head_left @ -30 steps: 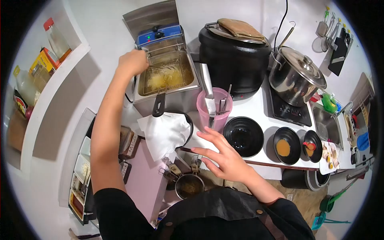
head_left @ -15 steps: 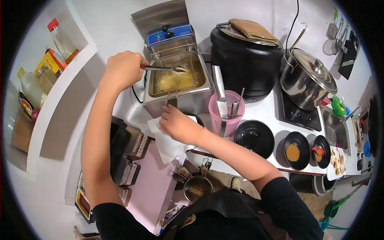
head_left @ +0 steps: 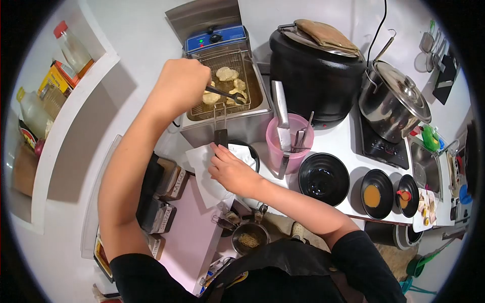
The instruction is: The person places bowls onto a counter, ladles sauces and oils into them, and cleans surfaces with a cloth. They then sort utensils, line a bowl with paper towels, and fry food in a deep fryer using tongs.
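Note:
My left hand [head_left: 183, 86] is closed around dark tongs [head_left: 225, 94], whose tips reach among pale battered pieces [head_left: 227, 74] in the wire fryer basket [head_left: 219, 107]. The basket sits raised in the deep fryer [head_left: 227, 132], its pieces clear of the foam. My right hand [head_left: 235, 172] has its fingers at the lower end of the black basket handle [head_left: 221, 137], over white paper [head_left: 204, 174]. Its grip there is partly hidden. Part of a black bowl or plate shows beneath the paper.
A pink container [head_left: 277, 146] of utensils stands right of the fryer, beside a black bowl [head_left: 324, 179]. Behind are a black soup warmer [head_left: 316, 76] and a steel pot [head_left: 394, 101] on an induction cooker [head_left: 385, 147]. Labelled tubs [head_left: 169, 179] stand at left.
The basket has come up from the bubbling oil, and its pieces now show clearly. My left hand has moved right with the tongs; my right hand has shifted slightly toward me.

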{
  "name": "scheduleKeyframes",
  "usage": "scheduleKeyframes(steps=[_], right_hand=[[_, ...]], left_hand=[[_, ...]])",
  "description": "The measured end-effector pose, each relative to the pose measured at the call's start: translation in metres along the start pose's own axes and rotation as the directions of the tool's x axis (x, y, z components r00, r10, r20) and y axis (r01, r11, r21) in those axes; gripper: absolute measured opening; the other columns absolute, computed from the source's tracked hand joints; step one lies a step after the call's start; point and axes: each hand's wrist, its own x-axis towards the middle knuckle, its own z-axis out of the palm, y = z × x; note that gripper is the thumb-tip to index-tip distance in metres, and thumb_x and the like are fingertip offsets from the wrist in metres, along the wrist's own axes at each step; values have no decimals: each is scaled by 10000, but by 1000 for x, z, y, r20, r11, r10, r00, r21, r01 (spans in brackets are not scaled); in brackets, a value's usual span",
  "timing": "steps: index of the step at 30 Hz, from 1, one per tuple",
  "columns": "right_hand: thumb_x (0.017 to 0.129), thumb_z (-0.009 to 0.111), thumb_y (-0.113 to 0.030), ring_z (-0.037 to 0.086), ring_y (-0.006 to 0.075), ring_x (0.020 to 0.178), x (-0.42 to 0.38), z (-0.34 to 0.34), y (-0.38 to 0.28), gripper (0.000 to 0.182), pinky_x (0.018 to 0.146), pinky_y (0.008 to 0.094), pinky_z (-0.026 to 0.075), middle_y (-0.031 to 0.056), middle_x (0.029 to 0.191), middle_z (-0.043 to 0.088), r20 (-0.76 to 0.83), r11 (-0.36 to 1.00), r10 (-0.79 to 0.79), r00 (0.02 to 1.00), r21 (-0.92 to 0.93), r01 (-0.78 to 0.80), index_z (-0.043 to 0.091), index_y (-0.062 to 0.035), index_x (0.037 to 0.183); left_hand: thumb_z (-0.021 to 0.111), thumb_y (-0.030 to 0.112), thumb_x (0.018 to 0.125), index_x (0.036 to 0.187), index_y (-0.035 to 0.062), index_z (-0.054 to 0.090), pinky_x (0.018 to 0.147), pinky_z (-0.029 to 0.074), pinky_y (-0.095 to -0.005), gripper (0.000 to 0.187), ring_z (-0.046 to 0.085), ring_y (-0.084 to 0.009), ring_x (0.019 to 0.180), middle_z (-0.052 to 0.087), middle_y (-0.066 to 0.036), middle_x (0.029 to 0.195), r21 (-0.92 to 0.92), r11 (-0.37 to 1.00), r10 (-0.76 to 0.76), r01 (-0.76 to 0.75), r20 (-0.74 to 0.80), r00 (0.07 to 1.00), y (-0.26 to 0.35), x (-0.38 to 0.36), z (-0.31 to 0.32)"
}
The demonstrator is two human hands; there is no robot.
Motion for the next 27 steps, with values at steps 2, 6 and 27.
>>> scheduleKeyframes(steps=[2, 6, 27], right_hand=[[774, 523, -124, 355, 393, 1220, 0, 0, 1, 127, 1069, 443, 259, 165, 957, 485, 3, 1000, -2, 1000, 1, 2, 531, -3, 813], [777, 526, -132, 361, 390, 1213, 1, -1, 2, 127, 1070, 442, 255, 165, 965, 486, 2, 1000, -6, 1000, 10, 6, 533, -11, 813], [778, 527, -145, 395, 399, 1181, 13, -6, 4, 161, 1046, 451, 280, 183, 949, 534, 26, 999, -25, 999, -46, 27, 572, 2, 828]], left_hand=[[591, 46, 658, 841, 135, 717, 629, 492, -370, 239, 620, -269, 723, 642, -95, 726, 39, 999, 27, -26, -23, 999, 5, 5, 12], [589, 30, 651, 824, 128, 716, 625, 492, -374, 236, 620, -280, 713, 636, -113, 721, 58, 998, 11, -10, -24, 1000, 3, 6, 14], [592, 162, 729, 776, 116, 713, 651, 509, -389, 138, 638, -292, 710, 660, -120, 756, -80, 966, -221, 244, 223, 949, -5, -18, 20]])
